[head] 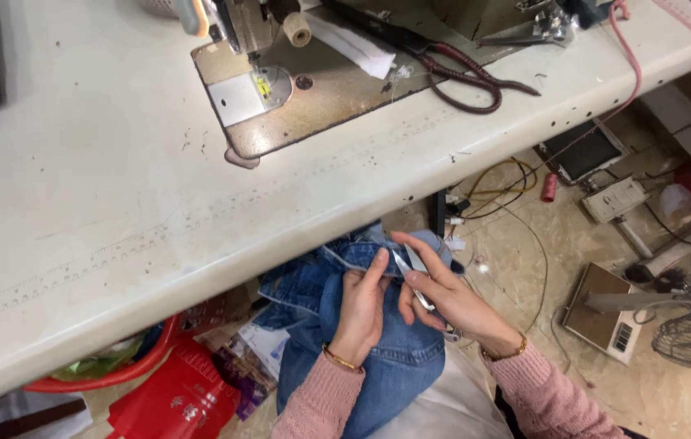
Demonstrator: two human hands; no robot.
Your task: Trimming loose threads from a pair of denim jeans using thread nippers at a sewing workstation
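Denim (386, 349): blue, bunched garment in the lap, below the front edge of the surface (118, 203); pale stitched seams show at the upper folds.
Handling: judged soft, limp and fairly heavy for cloth; it will sag unless pinched close to the seam being worked, so the edge by the fingertips is the place to hold.
Left hand (359, 309): fingers pinching a denim fold, thumb and forefinger raised at the edge.
Snips (410, 272): small metal thread cutters, blades pointing up at the held edge.
Right hand (443, 297): fingers closed round the snips.
Surface: pale, worn, carrying a sewing machine (272, 73) and dark-handled shears (459, 69).
Floor: red basket (118, 375), cables, boxes.
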